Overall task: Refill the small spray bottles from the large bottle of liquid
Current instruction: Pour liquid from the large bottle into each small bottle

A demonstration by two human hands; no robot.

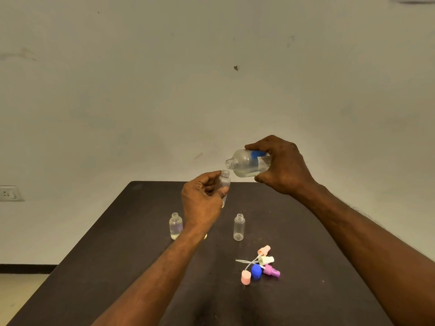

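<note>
My right hand (281, 164) grips the large clear bottle (246, 163), uncapped and tipped on its side, its mouth pointing left with liquid pooled low inside. Just below that mouth, my left hand (202, 200) holds a small clear spray bottle (224, 182) upright above the table, its neck open. Two more small bottles stand uncapped on the dark table (117, 255): one at the left (175, 225) holds some liquid, one at the right (239, 227) looks empty.
A cluster of loose spray tops and caps (260, 264) in pink, cream, blue and purple lies on the table near the right small bottle. A pale wall stands behind the table, with a socket (9, 193) at the far left.
</note>
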